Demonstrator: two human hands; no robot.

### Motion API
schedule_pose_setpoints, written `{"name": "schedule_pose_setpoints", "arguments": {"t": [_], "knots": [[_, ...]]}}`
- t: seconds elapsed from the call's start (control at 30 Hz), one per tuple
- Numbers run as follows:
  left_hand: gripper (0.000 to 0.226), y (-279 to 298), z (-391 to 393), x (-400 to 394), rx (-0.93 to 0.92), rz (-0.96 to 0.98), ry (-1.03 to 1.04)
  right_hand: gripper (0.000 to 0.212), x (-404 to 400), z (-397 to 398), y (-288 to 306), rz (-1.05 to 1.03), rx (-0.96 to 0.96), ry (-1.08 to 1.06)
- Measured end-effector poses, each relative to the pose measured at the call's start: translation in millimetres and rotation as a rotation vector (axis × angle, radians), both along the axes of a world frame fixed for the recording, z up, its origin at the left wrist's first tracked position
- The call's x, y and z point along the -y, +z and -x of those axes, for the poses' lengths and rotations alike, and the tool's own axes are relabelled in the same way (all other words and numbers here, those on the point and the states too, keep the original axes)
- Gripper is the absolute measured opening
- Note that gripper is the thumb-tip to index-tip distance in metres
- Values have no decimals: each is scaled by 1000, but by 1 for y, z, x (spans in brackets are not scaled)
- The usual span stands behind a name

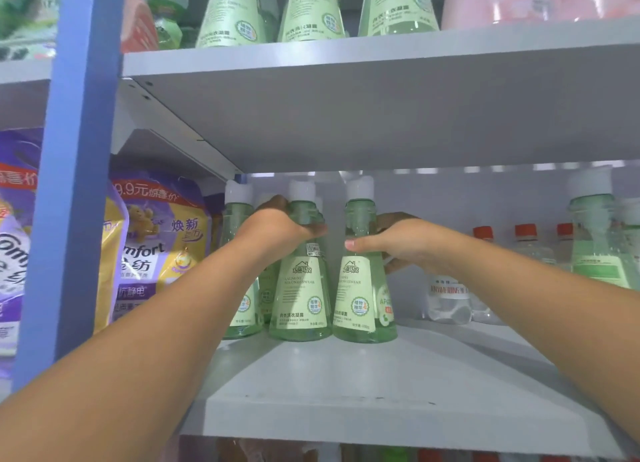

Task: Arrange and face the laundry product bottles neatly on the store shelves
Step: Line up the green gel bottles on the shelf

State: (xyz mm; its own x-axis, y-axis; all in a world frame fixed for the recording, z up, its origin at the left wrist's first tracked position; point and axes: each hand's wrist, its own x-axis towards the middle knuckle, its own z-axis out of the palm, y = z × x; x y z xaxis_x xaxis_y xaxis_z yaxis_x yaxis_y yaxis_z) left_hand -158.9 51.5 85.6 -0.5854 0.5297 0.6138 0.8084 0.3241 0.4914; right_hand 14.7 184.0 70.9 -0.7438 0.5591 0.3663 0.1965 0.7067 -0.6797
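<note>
Three green cone-shaped laundry gel bottles with white caps stand upright at the back left of the middle shelf [381,392]. My left hand [277,227] grips the neck of the middle bottle [301,298], its label facing me. My right hand [398,241] wraps around the neck of the right bottle [362,298], thumb in front, label also facing me. A third bottle [237,219] stands behind my left wrist, mostly hidden. A further green bottle [601,239] stands at the far right of the shelf.
Small clear bottles with red caps [526,243] line the back right. The upper shelf [381,59] carries more green bottles [311,11] and pink ones [502,0]. A blue upright post [69,184] separates purple Comfort refill pouches [156,246] at the left.
</note>
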Motion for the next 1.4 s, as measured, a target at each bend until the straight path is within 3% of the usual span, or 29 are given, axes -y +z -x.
{"name": "schedule_pose_setpoints", "arguments": {"t": [0.27,0.33,0.4,0.47,0.53,0.6,0.73,0.83,1.07,1.27,1.33,1.4], "knots": [[98,-12,-6,4,34,-82,-1,25,2,-4,-2,10,-8,-38],[93,-13,-7,8,91,-121,-87,24,1,-5,-3,20,-21,-40],[59,-8,-1,19,172,-309,-219,30,1,-6,-6,41,-36,-38],[19,-1,8,39,216,-621,-229,38,0,-7,-10,40,-36,-50],[23,-1,20,58,243,-765,-126,34,2,-10,-15,41,-35,-36],[41,-12,24,70,343,-638,-42,34,4,-12,-17,50,-47,-15],[34,-32,18,72,415,-156,-20,38,8,-11,-20,69,-97,9],[73,-29,25,73,428,-67,-39,28,10,-10,-22,59,-107,19],[89,-33,51,63,510,-50,-116,22,12,-10,-23,65,-120,-5],[65,-39,49,58,569,-174,-156,36,12,-9,-26,44,-111,-38],[55,-39,42,58,522,-249,-115,43,17,-10,-26,8,-88,-71],[55,-34,22,60,315,-373,29,60,22,-16,-24,-71,-51,-138]]}}
